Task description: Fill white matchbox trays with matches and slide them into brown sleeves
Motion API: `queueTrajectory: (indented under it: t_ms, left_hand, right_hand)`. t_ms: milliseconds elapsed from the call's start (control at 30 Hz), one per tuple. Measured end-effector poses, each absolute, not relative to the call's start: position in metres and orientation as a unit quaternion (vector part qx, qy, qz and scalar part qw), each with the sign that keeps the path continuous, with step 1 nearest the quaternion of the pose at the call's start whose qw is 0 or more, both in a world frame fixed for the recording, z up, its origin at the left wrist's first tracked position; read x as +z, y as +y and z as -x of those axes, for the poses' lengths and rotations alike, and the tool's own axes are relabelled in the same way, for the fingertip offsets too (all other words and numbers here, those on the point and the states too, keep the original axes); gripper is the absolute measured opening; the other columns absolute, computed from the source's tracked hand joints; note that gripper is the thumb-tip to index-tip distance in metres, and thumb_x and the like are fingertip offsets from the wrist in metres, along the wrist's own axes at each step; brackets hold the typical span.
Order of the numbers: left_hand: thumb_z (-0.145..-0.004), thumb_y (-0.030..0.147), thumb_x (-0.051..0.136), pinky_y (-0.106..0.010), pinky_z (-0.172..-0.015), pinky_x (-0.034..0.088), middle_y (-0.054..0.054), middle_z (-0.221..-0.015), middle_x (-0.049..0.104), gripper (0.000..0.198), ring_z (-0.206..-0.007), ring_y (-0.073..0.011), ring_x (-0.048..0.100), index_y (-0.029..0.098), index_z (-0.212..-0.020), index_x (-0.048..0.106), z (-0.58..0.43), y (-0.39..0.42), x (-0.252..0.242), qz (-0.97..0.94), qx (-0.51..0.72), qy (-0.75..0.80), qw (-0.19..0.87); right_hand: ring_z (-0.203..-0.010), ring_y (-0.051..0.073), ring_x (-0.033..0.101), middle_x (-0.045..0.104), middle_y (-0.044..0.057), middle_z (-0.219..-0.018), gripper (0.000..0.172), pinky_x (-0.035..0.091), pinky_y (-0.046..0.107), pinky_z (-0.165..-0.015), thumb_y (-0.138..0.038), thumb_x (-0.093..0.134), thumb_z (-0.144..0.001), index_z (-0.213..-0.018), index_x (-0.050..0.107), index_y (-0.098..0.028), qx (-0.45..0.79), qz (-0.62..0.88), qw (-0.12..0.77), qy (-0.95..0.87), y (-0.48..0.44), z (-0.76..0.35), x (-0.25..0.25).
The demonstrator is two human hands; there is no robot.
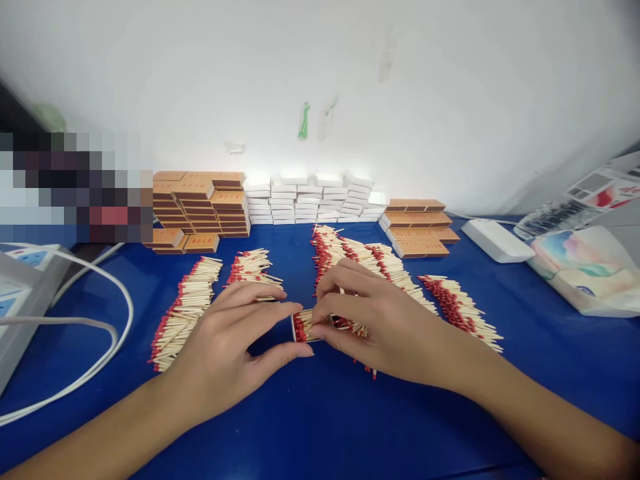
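A small white matchbox tray [294,328] filled with red-headed matches [303,325] lies on the blue table between my hands. My left hand [235,340] has its thumb and index finger at the near and far sides of the tray's left end, steadying it; its other fingers are stretched out. My right hand [370,313] reaches over the tray's right part, thumb and fingertips pinched together on matches inside. That hand hides the tray's right end and part of the large match pile [395,267] behind it.
Match rows lie at left [190,307], behind my left hand [253,265] and at right [463,310]. Along the wall stand brown matchboxes [200,207], white trays [310,200] and more brown boxes [417,230]. Cables [127,293], a power strip [25,293] and a tissue pack [585,270] flank them.
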State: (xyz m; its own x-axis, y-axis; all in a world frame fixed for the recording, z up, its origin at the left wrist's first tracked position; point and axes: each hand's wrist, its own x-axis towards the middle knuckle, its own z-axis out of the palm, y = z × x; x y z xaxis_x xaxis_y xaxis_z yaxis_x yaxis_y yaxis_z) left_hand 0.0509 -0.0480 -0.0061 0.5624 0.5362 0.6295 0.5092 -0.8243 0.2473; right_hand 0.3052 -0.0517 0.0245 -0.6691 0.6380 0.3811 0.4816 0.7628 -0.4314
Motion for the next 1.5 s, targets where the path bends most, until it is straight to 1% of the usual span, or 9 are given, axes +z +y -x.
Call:
queueTrajectory:
  t_ms: [233, 400, 500, 600, 767, 900, 1033, 1367, 1500]
  left_hand:
    - [-0.09, 0.043, 0.081, -0.039, -0.097, 0.061, -0.008, -0.109, 0.078, 0.034, -0.107, -0.0233, 0.073, 0.021, -0.116, 0.074, -0.051, -0.049, -0.006, -0.882, 0.363, 0.3, 0.02]
    - [-0.091, 0.042, 0.081, -0.04, -0.098, 0.059, -0.007, -0.11, 0.078, 0.033, -0.107, -0.0227, 0.073, 0.021, -0.115, 0.074, -0.051, -0.047, -0.007, -0.871, 0.372, 0.321, 0.012]
    - [-0.09, 0.041, 0.081, -0.041, -0.1, 0.058, -0.007, -0.112, 0.077, 0.034, -0.107, -0.0226, 0.072, 0.021, -0.116, 0.073, -0.049, -0.044, -0.01, -0.862, 0.376, 0.339, 0.003]
    - [-0.09, 0.043, 0.081, -0.042, -0.1, 0.057, -0.007, -0.113, 0.077, 0.035, -0.107, -0.0232, 0.072, 0.021, -0.117, 0.073, -0.047, -0.042, -0.012, -0.86, 0.371, 0.351, 0.002]
    - [-0.092, 0.041, 0.08, -0.041, -0.099, 0.057, -0.007, -0.114, 0.078, 0.033, -0.108, -0.0227, 0.072, 0.021, -0.117, 0.072, -0.048, -0.044, -0.01, -0.865, 0.371, 0.337, -0.014]
    - [-0.092, 0.041, 0.08, -0.042, -0.099, 0.057, -0.006, -0.114, 0.079, 0.033, -0.108, -0.0229, 0.072, 0.022, -0.118, 0.072, -0.049, -0.045, -0.009, -0.866, 0.37, 0.337, -0.013]
    - [-0.091, 0.04, 0.081, -0.042, -0.098, 0.058, -0.006, -0.114, 0.079, 0.033, -0.108, -0.0236, 0.072, 0.022, -0.118, 0.072, -0.049, -0.044, -0.008, -0.866, 0.366, 0.339, -0.009]
    - [-0.091, 0.041, 0.081, -0.041, -0.098, 0.057, -0.006, -0.113, 0.079, 0.033, -0.108, -0.0239, 0.072, 0.021, -0.116, 0.072, -0.048, -0.044, -0.011, -0.865, 0.369, 0.339, -0.014]
    - [-0.091, 0.041, 0.081, -0.043, -0.099, 0.057, -0.006, -0.113, 0.079, 0.034, -0.108, -0.0243, 0.072, 0.022, -0.117, 0.072, -0.048, -0.043, -0.01, -0.866, 0.367, 0.34, -0.017]
  right_hand:
    - [-0.089, 0.019, 0.056, 0.063, 0.007, -0.095, 0.012, 0.049, 0.036, -0.08, -0.025, 0.062, -0.103, -0.095, 0.069, -0.019, 0.098, 0.311, 0.283, -0.902, -0.052, -0.297, 0.017]
    - [-0.091, 0.021, 0.06, 0.067, 0.008, -0.092, 0.012, 0.05, 0.037, -0.08, -0.022, 0.06, -0.104, -0.096, 0.069, -0.02, 0.071, 0.334, 0.32, -0.884, -0.041, -0.31, 0.022]
    - [-0.089, 0.022, 0.061, 0.068, 0.007, -0.089, 0.014, 0.048, 0.036, -0.077, -0.025, 0.061, -0.103, -0.094, 0.071, -0.021, 0.067, 0.398, 0.275, -0.873, -0.028, -0.331, 0.027]
    - [-0.086, 0.02, 0.062, 0.069, 0.005, -0.091, 0.014, 0.047, 0.034, -0.073, -0.027, 0.063, -0.1, -0.091, 0.072, -0.022, 0.118, 0.441, 0.206, -0.865, -0.017, -0.347, 0.03]
    - [-0.087, 0.02, 0.06, 0.067, 0.006, -0.091, 0.015, 0.046, 0.035, -0.075, -0.03, 0.065, -0.1, -0.093, 0.075, -0.022, 0.157, 0.424, 0.157, -0.878, -0.011, -0.351, 0.025]
    - [-0.09, 0.02, 0.058, 0.066, 0.006, -0.093, 0.016, 0.045, 0.035, -0.078, -0.027, 0.06, -0.103, -0.1, 0.075, -0.022, 0.157, 0.405, 0.157, -0.887, -0.011, -0.344, 0.017]
    - [-0.092, 0.021, 0.057, 0.065, 0.006, -0.092, 0.017, 0.044, 0.036, -0.08, -0.027, 0.059, -0.104, -0.095, 0.073, -0.021, 0.143, 0.409, 0.153, -0.888, -0.01, -0.342, 0.013]
    - [-0.088, 0.022, 0.054, 0.063, 0.007, -0.092, 0.022, 0.043, 0.036, -0.078, -0.032, 0.054, -0.106, -0.09, 0.063, -0.02, 0.152, 0.425, 0.122, -0.884, -0.009, -0.345, 0.011]
    - [-0.094, 0.023, 0.055, 0.064, 0.008, -0.098, 0.018, 0.044, 0.036, -0.08, -0.03, 0.055, -0.106, -0.095, 0.065, -0.02, 0.127, 0.416, 0.154, -0.887, -0.008, -0.344, 0.009]
